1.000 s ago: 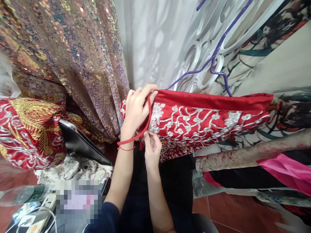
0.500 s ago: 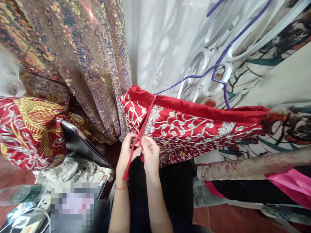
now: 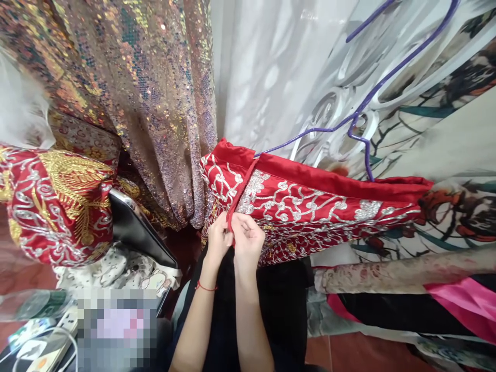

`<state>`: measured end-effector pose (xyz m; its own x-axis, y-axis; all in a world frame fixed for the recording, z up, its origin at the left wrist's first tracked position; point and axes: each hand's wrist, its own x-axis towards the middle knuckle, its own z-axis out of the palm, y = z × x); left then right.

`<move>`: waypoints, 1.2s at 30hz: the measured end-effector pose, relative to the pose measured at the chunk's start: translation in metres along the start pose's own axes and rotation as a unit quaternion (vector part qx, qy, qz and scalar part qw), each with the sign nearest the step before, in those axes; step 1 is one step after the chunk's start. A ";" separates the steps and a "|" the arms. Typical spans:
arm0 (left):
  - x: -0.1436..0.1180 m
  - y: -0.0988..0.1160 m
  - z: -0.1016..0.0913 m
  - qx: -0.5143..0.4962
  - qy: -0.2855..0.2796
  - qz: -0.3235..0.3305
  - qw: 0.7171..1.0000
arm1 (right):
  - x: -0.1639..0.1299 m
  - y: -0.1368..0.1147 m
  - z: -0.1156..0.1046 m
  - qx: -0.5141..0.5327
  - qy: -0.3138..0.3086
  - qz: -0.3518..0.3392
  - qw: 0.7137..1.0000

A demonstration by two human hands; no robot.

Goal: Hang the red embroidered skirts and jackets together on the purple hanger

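Note:
A red garment with silver embroidery [image 3: 310,206] hangs folded over a purple wire hanger [image 3: 364,108]. A red cord [image 3: 242,191] wraps around its left end and runs down to my hands. My left hand [image 3: 219,240] and my right hand [image 3: 248,240] are pressed together just below the garment's lower edge, both pinching the cord's ends. A thin red string bracelet circles my left wrist.
A sequined brown-gold fabric [image 3: 135,103] hangs at the left. A red and gold embroidered bundle [image 3: 58,206] lies at the left, with a dark tablet [image 3: 135,230] beside it. A power strip [image 3: 34,346] sits at the bottom left. Pink cloth [image 3: 461,299] lies at the right.
My left hand left the top of the garment and came down to join my right hand below it. The red cord now sits tighter around the garment.

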<state>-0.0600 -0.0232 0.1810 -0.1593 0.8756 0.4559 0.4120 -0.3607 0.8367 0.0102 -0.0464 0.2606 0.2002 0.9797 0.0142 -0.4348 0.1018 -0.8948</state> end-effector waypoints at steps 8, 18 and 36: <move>0.001 0.005 0.004 0.003 0.014 0.017 1.000 | 0.010 -0.030 0.015 -0.007 0.010 -0.054 0.998; 0.003 0.038 -0.024 -0.139 0.034 -0.010 0.990 | 0.019 -0.029 0.002 -0.053 -0.056 -0.064 0.995; 0.027 0.065 -0.053 0.036 0.055 0.108 0.992 | 0.029 -0.024 -0.003 -0.050 -0.054 -0.067 0.995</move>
<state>-0.0854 -0.0399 0.2639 -0.1559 0.7378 0.6568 0.5090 -0.5098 0.6935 0.0288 -0.0213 0.2810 0.1529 0.9720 0.1783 -0.3192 0.2193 -0.9220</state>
